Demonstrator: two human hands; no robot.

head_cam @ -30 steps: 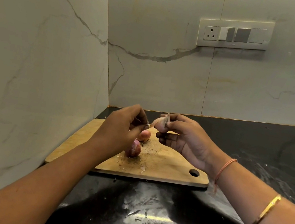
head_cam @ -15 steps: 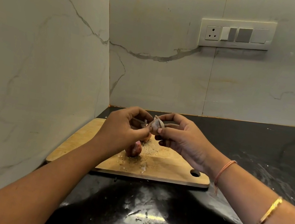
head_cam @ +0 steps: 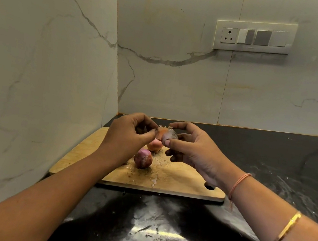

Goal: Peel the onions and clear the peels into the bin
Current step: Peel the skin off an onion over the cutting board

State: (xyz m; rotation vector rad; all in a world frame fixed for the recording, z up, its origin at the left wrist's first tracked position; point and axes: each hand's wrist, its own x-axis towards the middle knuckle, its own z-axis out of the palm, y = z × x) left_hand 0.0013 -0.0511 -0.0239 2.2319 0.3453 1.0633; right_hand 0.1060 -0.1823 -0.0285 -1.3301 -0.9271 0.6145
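Pale veined marble walls meet a black counter in a corner, and a switch plate sits on the back wall. A wooden cutting board lies on the counter by the left wall. Above it the left hand pinches a flap of orange skin. The right hand grips the held onion between thumb and fingertips. More of its pale flesh shows than half a second before. On the board lie a purple onion, an orange onion and peel scraps.
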